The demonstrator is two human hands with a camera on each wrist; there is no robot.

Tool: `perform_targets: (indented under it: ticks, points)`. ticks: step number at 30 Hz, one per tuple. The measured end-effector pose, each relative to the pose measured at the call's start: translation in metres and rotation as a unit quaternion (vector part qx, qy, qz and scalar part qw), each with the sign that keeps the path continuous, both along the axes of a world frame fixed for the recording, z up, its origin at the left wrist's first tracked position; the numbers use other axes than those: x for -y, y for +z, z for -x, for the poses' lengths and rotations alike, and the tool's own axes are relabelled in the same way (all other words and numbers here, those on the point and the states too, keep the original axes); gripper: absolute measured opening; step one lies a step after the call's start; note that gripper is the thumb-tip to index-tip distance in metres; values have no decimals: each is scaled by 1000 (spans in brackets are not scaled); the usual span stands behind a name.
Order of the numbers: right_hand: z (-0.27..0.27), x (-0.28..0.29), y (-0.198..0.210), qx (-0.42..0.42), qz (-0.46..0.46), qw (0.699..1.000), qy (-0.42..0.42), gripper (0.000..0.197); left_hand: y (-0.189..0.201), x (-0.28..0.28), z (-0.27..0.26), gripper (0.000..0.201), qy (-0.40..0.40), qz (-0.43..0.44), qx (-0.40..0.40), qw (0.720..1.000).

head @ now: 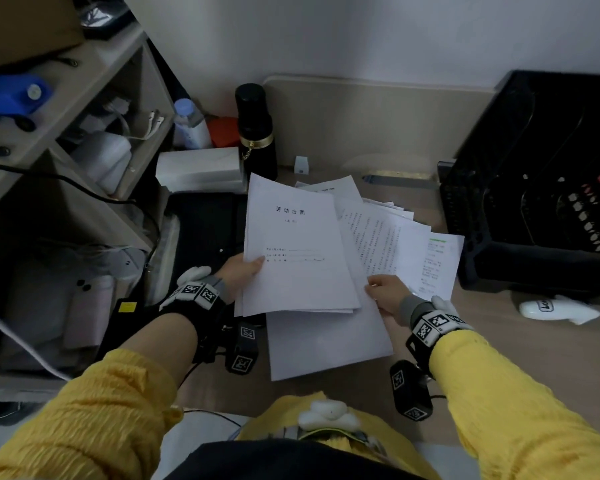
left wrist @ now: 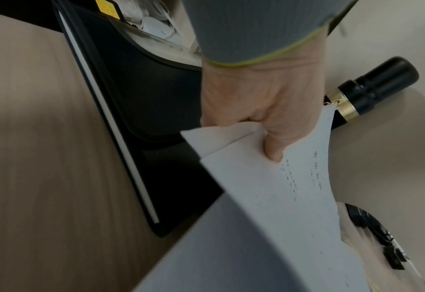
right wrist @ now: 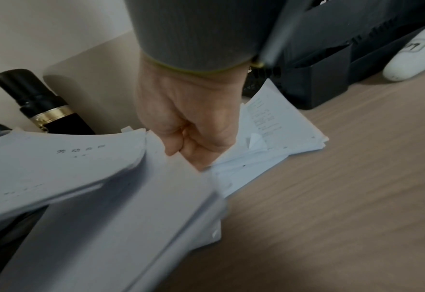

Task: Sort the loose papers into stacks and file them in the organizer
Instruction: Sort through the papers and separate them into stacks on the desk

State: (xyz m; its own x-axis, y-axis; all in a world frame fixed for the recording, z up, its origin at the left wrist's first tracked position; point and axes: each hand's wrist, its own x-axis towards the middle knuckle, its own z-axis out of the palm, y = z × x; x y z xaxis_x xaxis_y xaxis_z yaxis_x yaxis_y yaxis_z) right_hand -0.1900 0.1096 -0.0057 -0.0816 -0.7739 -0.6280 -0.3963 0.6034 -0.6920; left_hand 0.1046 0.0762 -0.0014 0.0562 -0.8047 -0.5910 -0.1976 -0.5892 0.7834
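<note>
A stack of white sheets with a titled cover page (head: 297,247) is lifted over the desk. My left hand (head: 244,271) pinches its left edge, thumb on top (left wrist: 272,150). Beneath it a loose blank-faced sheet (head: 326,341) lies slanted, and my right hand (head: 383,291) grips its right edge with curled fingers (right wrist: 193,146). More printed papers (head: 395,244) fan out on the desk to the right. The black mesh organizer (head: 541,188) stands at the right, near those papers.
A black flask with a gold band (head: 255,133) stands behind the papers beside a white box (head: 201,169). A black folder (head: 205,230) lies to the left under a cluttered shelf unit (head: 66,150). A white device (head: 558,308) lies before the organizer.
</note>
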Motion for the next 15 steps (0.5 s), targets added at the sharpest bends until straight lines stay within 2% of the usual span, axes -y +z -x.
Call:
perform_targets:
  ticks: [3, 7, 12, 15]
  points:
    - [16, -1, 2, -29, 28, 998, -37, 23, 3, -2, 3, 42, -39, -19, -18, 999]
    - [20, -5, 4, 10, 37, 994, -101, 27, 7, -8, 19, 42, -79, -42, -48, 995]
    - [13, -5, 14, 54, 44, 990, -126, 27, 11, -6, 36, 50, -104, -36, -52, 993]
    - [15, -5, 15, 67, 56, 985, -149, 25, 9, -2, 31, 68, -102, -7, -9, 995]
